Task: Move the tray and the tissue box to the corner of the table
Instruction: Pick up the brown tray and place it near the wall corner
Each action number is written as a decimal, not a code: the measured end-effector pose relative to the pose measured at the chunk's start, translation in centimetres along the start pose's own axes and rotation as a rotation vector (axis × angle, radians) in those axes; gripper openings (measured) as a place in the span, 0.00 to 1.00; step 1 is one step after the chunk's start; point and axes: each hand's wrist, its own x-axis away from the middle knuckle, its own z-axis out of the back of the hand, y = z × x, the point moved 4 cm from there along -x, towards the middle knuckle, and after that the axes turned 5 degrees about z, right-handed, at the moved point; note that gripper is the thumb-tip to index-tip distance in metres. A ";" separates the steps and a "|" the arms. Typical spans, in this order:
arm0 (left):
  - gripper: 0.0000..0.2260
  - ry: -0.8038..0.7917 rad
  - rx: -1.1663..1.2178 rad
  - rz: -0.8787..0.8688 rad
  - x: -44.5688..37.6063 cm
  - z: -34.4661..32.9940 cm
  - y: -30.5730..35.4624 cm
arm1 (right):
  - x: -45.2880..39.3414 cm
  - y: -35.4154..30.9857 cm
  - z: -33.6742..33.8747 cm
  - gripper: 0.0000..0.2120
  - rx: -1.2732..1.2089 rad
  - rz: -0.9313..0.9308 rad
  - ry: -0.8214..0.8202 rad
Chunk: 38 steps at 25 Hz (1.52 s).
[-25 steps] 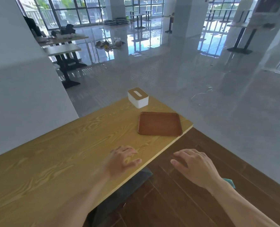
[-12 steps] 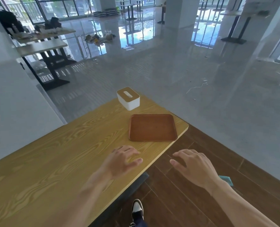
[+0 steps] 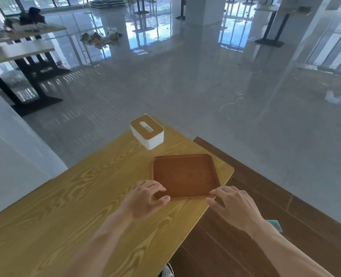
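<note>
A brown wooden tray point(image 3: 185, 174) lies flat on the yellow wood-grain table point(image 3: 81, 198), close to the table's far right corner. Just behind it stands a white tissue box point(image 3: 147, 133) with a wooden lid, near the far edge. My left hand point(image 3: 145, 198) has its fingers spread over the tray's near left corner, thumb by the near rim. My right hand point(image 3: 233, 206) reaches in from beyond the table's right edge, and its fingertips touch the tray's near right corner. Neither hand is closed around the tray.
To the right of the table the floor is dark wood point(image 3: 265, 196), then shiny grey. A teal object point(image 3: 274, 224) lies on the floor behind my right wrist. A white wall point(image 3: 10, 156) borders the table's left side. Other tables point(image 3: 20, 50) stand far left.
Both hands have moved forward from the table's near part to the tray's near corners. The view has come closer to the tray and tissue box, which have stayed in place.
</note>
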 end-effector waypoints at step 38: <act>0.40 -0.254 0.128 0.665 -17.5 -8.7 -12.3 | -8.9 9.2 -17.5 0.24 -0.874 -1.300 -0.029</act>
